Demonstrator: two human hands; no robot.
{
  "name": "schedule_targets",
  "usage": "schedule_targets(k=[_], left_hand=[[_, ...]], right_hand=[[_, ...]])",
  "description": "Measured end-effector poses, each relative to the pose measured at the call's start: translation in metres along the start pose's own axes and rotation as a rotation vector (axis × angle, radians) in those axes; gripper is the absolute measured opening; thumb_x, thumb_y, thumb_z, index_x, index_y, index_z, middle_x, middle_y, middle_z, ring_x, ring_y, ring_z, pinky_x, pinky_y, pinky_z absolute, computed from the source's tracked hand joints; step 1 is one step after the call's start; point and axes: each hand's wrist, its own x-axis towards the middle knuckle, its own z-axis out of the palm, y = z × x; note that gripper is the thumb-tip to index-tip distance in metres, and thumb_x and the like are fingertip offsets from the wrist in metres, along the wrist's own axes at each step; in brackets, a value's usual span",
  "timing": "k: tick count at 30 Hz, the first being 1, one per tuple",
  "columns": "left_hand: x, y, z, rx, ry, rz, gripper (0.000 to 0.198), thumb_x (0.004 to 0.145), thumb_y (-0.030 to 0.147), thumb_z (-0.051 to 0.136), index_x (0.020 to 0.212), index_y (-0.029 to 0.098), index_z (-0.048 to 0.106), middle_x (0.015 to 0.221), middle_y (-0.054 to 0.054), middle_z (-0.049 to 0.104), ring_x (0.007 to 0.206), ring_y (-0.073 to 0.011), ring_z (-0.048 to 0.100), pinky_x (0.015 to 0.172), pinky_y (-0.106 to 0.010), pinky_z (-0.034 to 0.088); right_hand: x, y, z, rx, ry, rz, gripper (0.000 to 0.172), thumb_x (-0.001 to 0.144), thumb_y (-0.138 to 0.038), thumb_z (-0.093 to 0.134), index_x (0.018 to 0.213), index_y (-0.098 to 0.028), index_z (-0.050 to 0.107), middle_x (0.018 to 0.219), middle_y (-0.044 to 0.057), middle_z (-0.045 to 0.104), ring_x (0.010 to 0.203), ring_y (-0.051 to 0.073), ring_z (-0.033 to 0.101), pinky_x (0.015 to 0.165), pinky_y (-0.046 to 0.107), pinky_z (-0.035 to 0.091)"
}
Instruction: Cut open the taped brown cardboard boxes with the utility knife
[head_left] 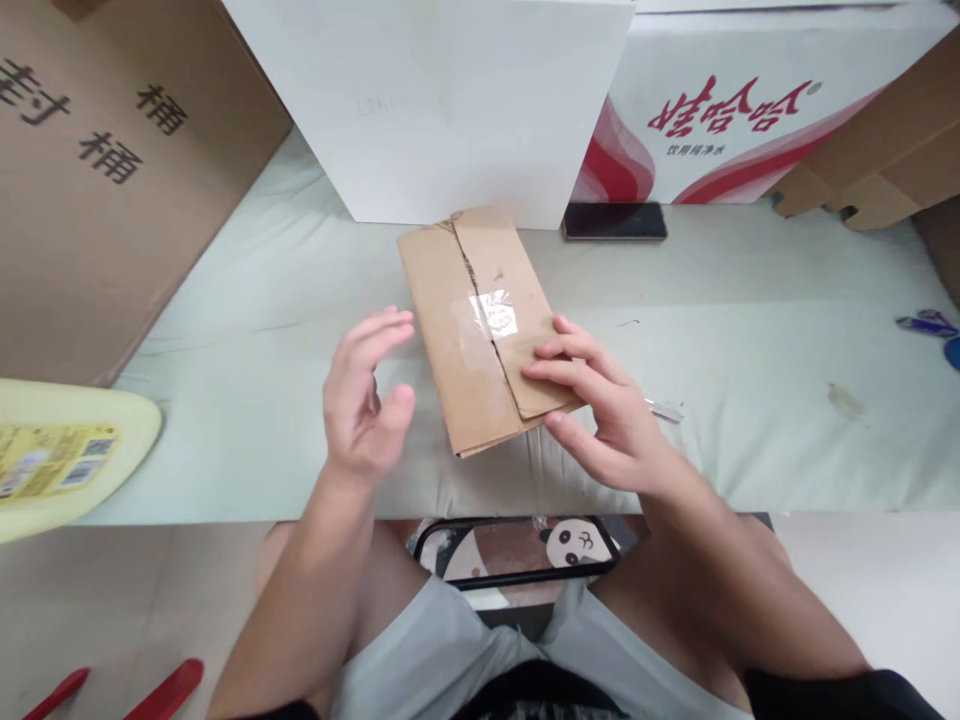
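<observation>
A small flat brown cardboard box [442, 340] lies slantwise on the pale green covered surface in front of me. A dark, rough-edged seam runs along its top, with a patch of shiny clear tape [495, 313] across it. My right hand [600, 410] has hold of the box's near right corner, fingers over the top and thumb at the near edge. To the left of the box, my left hand [367, 395] is raised with fingers curved and apart from the thumb; it holds nothing and does not touch the box. A thin silvery object [664, 409] lies just beyond my right wrist, partly hidden.
Behind stand a white box [457, 120], a red-and-white printed carton [697, 110] and a phone [615, 221]. A large carton [97, 230] and a pale yellow labelled object [90, 450] are at left. Blue-handled items [930, 325] lie far right. Below the edge sits a black-rimmed panda-print item [517, 555].
</observation>
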Motion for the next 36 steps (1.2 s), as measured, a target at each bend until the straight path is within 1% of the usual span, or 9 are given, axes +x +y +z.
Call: schedule_targets(k=[3, 8, 14, 19, 22, 25, 28, 32, 36], left_hand=[[0.0, 0.011, 0.004, 0.085, -0.221, 0.245, 0.04, 0.101, 0.043, 0.049, 0.136, 0.031, 0.065, 0.14, -0.007, 0.067, 0.14, -0.0324, 0.056, 0.122, -0.058, 0.04], [0.0, 0.013, 0.008, 0.103, -0.226, 0.28, 0.039, 0.103, 0.038, 0.044, 0.136, 0.03, 0.064, 0.137, -0.008, 0.067, 0.132, -0.0299, 0.06, 0.122, -0.056, 0.041], [-0.002, 0.01, 0.012, 0.106, -0.213, 0.26, 0.04, 0.102, 0.039, 0.042, 0.135, 0.032, 0.063, 0.136, -0.007, 0.067, 0.132, -0.0301, 0.06, 0.122, -0.057, 0.039], [-0.004, 0.01, 0.014, 0.132, -0.223, 0.244, 0.041, 0.102, 0.041, 0.04, 0.134, 0.031, 0.063, 0.136, -0.007, 0.066, 0.132, -0.0313, 0.059, 0.122, -0.059, 0.038], [-0.004, 0.013, 0.018, 0.13, -0.222, 0.246, 0.04, 0.102, 0.039, 0.04, 0.134, 0.03, 0.063, 0.136, -0.008, 0.066, 0.131, -0.0301, 0.06, 0.123, -0.058, 0.038], [-0.003, 0.019, 0.022, 0.112, -0.231, 0.254, 0.039, 0.103, 0.038, 0.041, 0.134, 0.027, 0.062, 0.136, -0.01, 0.065, 0.132, -0.0287, 0.059, 0.124, -0.055, 0.037], [-0.004, 0.024, 0.025, 0.126, -0.263, 0.257, 0.044, 0.103, 0.045, 0.039, 0.138, 0.028, 0.059, 0.139, -0.01, 0.063, 0.135, -0.03, 0.057, 0.125, -0.057, 0.034], [-0.012, 0.029, 0.027, 0.151, -0.293, 0.242, 0.058, 0.098, 0.062, 0.043, 0.146, 0.03, 0.053, 0.151, -0.012, 0.054, 0.147, -0.0355, 0.044, 0.126, -0.061, 0.031], [-0.023, 0.036, 0.033, 0.185, -0.323, 0.209, 0.07, 0.087, 0.07, 0.056, 0.148, 0.036, 0.052, 0.155, -0.009, 0.052, 0.152, -0.0395, 0.037, 0.125, -0.064, 0.031]], right_hand=[[-0.002, -0.002, -0.002, 0.079, -0.095, -0.005, 0.043, 0.098, -0.034, 0.058, 0.141, -0.029, 0.056, 0.156, 0.008, 0.053, 0.157, 0.03, 0.038, 0.128, 0.057, 0.036], [-0.003, 0.013, -0.019, -0.251, 0.25, 0.445, 0.024, 0.095, -0.027, 0.051, 0.116, -0.025, 0.064, 0.123, 0.009, 0.072, 0.115, 0.027, 0.069, 0.094, 0.045, 0.057], [-0.004, 0.044, -0.034, -0.724, -0.366, 0.909, 0.032, 0.085, -0.031, 0.064, 0.115, -0.021, 0.068, 0.116, 0.013, 0.071, 0.1, 0.03, 0.067, 0.071, 0.036, 0.045], [0.001, 0.043, -0.033, -0.711, -0.433, 1.035, 0.011, 0.085, -0.029, 0.062, 0.092, -0.024, 0.069, 0.093, 0.005, 0.073, 0.08, 0.023, 0.063, 0.061, 0.032, 0.035], [0.007, 0.031, -0.04, -0.64, -0.04, 0.89, 0.015, 0.081, -0.032, 0.064, 0.091, -0.022, 0.069, 0.08, 0.003, 0.068, 0.069, 0.019, 0.059, 0.062, 0.032, 0.038], [0.012, 0.013, -0.047, -0.478, 0.513, 0.459, 0.015, 0.08, -0.032, 0.066, 0.093, -0.024, 0.067, 0.072, -0.002, 0.058, 0.06, 0.014, 0.051, 0.061, 0.031, 0.041], [0.019, -0.006, -0.048, -0.286, 0.847, 0.108, 0.015, 0.081, -0.029, 0.072, 0.084, -0.025, 0.058, 0.072, -0.003, 0.051, 0.054, 0.01, 0.046, 0.053, 0.028, 0.036], [0.025, -0.031, -0.042, -0.112, 0.953, -0.016, 0.036, 0.08, -0.029, 0.073, 0.072, -0.027, 0.038, 0.062, -0.006, 0.034, 0.044, 0.009, 0.035, 0.038, 0.028, 0.035], [0.017, -0.048, -0.033, 0.055, 0.719, 0.131, 0.018, 0.092, -0.03, 0.063, 0.083, -0.025, 0.049, 0.079, -0.001, 0.045, 0.052, 0.01, 0.047, 0.042, 0.03, 0.046]])
